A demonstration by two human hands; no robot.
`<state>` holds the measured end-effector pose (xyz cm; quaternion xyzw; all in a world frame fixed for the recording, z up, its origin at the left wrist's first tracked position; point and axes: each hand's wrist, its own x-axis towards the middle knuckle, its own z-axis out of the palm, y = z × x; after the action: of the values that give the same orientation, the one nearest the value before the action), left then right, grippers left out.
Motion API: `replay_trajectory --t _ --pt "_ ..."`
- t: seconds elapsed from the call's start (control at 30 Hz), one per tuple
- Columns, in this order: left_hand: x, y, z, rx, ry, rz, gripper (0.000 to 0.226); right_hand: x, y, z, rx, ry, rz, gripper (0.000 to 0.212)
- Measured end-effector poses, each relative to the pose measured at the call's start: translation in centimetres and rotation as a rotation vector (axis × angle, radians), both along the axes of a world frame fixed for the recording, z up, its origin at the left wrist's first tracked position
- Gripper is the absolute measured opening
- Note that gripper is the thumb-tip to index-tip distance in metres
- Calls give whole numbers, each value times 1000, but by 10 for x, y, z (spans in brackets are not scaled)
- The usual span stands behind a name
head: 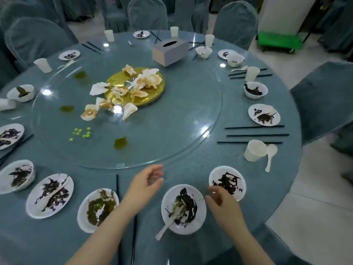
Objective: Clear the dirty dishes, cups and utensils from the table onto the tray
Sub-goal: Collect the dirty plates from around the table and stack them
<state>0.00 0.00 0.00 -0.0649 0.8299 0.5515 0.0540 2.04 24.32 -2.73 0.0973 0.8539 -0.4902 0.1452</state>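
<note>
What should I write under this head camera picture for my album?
Two empty hands, left and right, hover over a dirty bowl with a spoon on a messy round table.

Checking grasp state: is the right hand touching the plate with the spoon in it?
Cannot tell. In the head view the right hand hovers by the right rim of the plate holding the spoon; fingertips overlap the rim edge, with no plain contact or gap.

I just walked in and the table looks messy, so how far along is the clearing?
Barely begun, it seems. Done: nothing visibly, and no tray is in view. In hand: nothing; the left hand and right hand hover open either side of the nearest white bowl smeared with dark sauce, a white plastic spoon in it. Left: soiled plates, white paper cups like the tipped one and black chopsticks around the round table.
</note>
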Motion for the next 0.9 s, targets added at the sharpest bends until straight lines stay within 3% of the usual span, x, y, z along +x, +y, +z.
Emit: replay_trajectory --t 0.2,0.33,0.63,0.73,0.9 --pt "25 6 -37 -126 -233 15 26 19 6 -27 65 -136 -8 7" --pt "42 6 -55 -216 -401 -31 24 23 7 -38 117 -212 -35 30" --pt "63 7 -67 -537 -520 -276 29 24 -5 -46 127 -267 -51 24" --pt "63 4 -66 -511 -478 -247 29 19 -8 -45 193 -281 3 20" --pt "70 -10 -62 -316 -415 -26 28 19 -13 -44 116 -312 -16 9"
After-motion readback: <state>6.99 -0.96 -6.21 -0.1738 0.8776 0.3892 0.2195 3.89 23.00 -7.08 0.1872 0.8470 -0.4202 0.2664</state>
